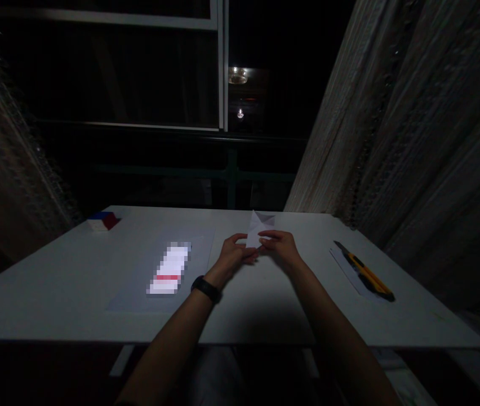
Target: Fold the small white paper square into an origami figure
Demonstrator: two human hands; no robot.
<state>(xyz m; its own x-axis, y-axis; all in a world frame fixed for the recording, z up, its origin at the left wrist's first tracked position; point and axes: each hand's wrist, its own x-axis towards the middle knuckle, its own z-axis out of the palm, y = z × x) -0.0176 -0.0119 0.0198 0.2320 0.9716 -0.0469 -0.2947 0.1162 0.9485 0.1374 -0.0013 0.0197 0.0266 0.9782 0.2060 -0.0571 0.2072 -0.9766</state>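
A small piece of folded white paper (255, 228) is held up between both hands, just above the table. My left hand (235, 252), with a dark band on its wrist, grips the paper's lower left edge. From the other side, my right hand (280, 246) pinches the lower right part, its thumb and fingers closed on it. The upper end shows a pointed corner and a creased flap. Parts of the lower edge are hidden behind the fingers.
On the white table (75, 282), a lit phone (170, 268) with a blurred screen lies on a pale sheet (130, 299) to the left. A puzzle cube (102, 221) sits back left. A yellow utility knife (367, 270) rests on white paper (345, 272) at right. Curtains (350, 113) hang behind.
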